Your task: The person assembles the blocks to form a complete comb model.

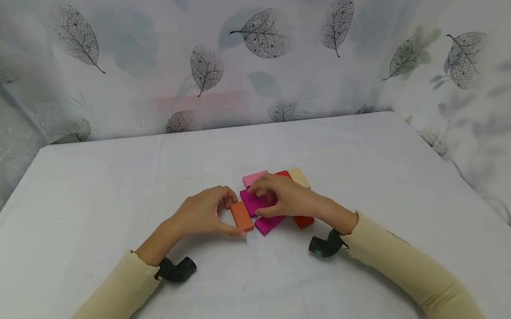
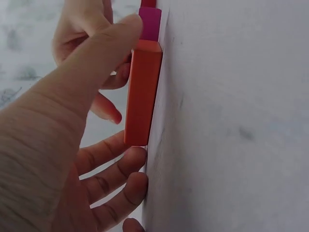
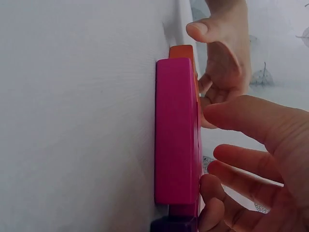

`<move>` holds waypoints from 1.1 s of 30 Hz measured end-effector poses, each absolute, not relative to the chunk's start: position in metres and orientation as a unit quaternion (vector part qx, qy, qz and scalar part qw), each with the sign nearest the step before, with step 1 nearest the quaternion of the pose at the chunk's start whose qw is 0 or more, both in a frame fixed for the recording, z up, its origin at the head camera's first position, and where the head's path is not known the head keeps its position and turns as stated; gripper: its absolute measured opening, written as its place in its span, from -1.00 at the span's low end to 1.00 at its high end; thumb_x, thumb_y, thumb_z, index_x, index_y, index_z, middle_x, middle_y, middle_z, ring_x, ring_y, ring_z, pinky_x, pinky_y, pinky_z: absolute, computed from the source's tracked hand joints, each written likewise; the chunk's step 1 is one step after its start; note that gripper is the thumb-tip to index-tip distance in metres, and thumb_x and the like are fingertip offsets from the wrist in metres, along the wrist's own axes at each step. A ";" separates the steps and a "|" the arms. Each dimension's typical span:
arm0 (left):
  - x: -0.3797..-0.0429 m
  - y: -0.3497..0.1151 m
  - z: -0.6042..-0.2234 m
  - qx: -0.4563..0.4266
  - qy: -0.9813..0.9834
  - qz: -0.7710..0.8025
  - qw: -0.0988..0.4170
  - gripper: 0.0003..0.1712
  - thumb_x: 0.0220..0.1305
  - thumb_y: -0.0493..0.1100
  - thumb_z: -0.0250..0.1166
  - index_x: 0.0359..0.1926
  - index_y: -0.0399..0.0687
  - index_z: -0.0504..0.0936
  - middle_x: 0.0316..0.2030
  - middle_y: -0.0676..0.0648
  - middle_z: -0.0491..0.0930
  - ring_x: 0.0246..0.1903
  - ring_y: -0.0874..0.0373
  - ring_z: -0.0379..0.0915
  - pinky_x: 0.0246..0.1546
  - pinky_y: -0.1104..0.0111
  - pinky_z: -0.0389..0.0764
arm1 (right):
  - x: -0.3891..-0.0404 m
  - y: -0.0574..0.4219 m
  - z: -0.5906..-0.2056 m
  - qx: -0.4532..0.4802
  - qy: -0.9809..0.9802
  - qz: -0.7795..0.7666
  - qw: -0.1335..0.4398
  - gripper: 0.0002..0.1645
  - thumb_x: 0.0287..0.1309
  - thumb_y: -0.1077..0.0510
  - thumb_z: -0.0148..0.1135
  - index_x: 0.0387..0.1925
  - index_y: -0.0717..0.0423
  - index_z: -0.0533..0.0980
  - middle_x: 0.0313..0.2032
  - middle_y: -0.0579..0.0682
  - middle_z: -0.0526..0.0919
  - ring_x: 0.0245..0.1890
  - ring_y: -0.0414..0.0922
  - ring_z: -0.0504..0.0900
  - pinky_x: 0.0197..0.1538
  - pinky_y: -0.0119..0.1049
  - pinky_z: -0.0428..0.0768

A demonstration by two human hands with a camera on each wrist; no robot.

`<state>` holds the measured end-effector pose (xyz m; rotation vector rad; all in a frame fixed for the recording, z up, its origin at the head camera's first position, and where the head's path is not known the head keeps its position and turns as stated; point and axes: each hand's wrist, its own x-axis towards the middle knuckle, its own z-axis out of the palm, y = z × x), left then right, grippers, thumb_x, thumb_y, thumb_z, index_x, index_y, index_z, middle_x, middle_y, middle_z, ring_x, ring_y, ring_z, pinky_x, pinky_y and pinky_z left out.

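My left hand [image 1: 201,213] arches around an orange block [image 1: 242,216], its fingers near the far end and its thumb near the close end. In the right wrist view the thumb stands apart from the orange block [image 3: 181,51]. My right hand [image 1: 291,196] reaches over the cluster from the right, thumb and fingers spread, covering part of it. Under it lie a magenta block [image 1: 249,201] beside the orange one and another magenta block [image 1: 269,225] at the front. The right fingertips are close along the blocks in the right wrist view.
Around the right hand lie a pink block [image 1: 255,178], a red block [image 1: 282,174], a pale yellow block [image 1: 299,177] and a red block [image 1: 304,221]. The white table [image 1: 272,296] meets a leaf-patterned curtain [image 1: 129,63] behind. Black devices [image 1: 179,271] sit at both wrists.
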<state>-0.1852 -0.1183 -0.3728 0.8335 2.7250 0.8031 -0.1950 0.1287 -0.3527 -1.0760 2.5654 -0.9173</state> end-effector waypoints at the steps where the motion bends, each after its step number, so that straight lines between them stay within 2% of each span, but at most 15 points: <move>1: -0.185 -0.118 -0.373 0.283 0.917 0.268 0.085 -0.24 -0.26 0.38 0.53 -0.06 0.14 0.51 -0.29 0.15 0.48 -0.29 0.25 0.39 -0.37 0.35 0.47 | -0.195 0.128 -0.353 -0.364 0.873 -0.307 0.108 -0.47 0.11 0.14 0.41 0.11 0.20 0.53 0.10 0.08 0.54 0.08 -0.05 0.49 0.11 -0.21 0.53; 8: -0.186 -0.119 -0.376 0.286 0.915 0.274 0.075 -0.28 -0.23 0.36 0.53 -0.08 0.17 0.50 -0.31 0.16 0.47 -0.32 0.26 0.37 -0.37 0.35 0.44 | -0.195 0.125 -0.353 -0.363 0.877 -0.293 0.114 -0.47 0.12 0.12 0.40 0.11 0.23 0.54 0.17 0.11 0.52 0.15 -0.01 0.47 0.16 -0.17 0.50; 16: -0.189 -0.124 -0.379 0.297 0.909 0.284 0.073 -0.29 -0.20 0.33 0.53 -0.05 0.19 0.50 -0.29 0.19 0.46 -0.28 0.27 0.36 -0.32 0.34 0.44 | -0.198 0.121 -0.353 -0.347 0.880 -0.301 0.121 -0.46 0.09 0.14 0.43 0.11 0.22 0.53 0.04 0.09 0.54 -0.10 -0.08 0.46 -0.10 -0.33 0.50; 23: -0.189 -0.129 -0.380 0.308 0.901 0.295 0.078 -0.28 -0.21 0.34 0.53 -0.03 0.20 0.51 -0.27 0.20 0.47 -0.25 0.27 0.36 -0.27 0.34 0.44 | -0.200 0.121 -0.350 -0.346 0.874 -0.313 0.134 -0.46 0.05 0.17 0.45 0.08 0.23 0.53 -0.17 0.07 0.52 -0.36 -0.17 0.42 -0.27 -0.39 0.44; 27: -0.191 -0.131 -0.381 0.316 0.895 0.302 0.083 -0.26 -0.21 0.35 0.54 -0.02 0.20 0.52 -0.25 0.21 0.47 -0.23 0.27 0.36 -0.23 0.34 0.44 | -0.200 0.121 -0.349 -0.347 0.873 -0.313 0.139 -0.47 0.05 0.19 0.44 0.08 0.23 0.52 -0.22 0.06 0.50 -0.37 -0.17 0.42 -0.29 -0.38 0.44; 33: -0.194 -0.135 -0.383 0.333 0.887 0.309 0.083 -0.26 -0.19 0.34 0.53 0.00 0.19 0.52 -0.24 0.22 0.47 -0.22 0.27 0.35 -0.20 0.34 0.43 | -0.200 0.120 -0.351 -0.335 0.879 -0.308 0.141 -0.47 0.05 0.18 0.43 0.08 0.18 0.52 -0.18 0.05 0.50 -0.29 -0.12 0.44 -0.26 -0.38 0.44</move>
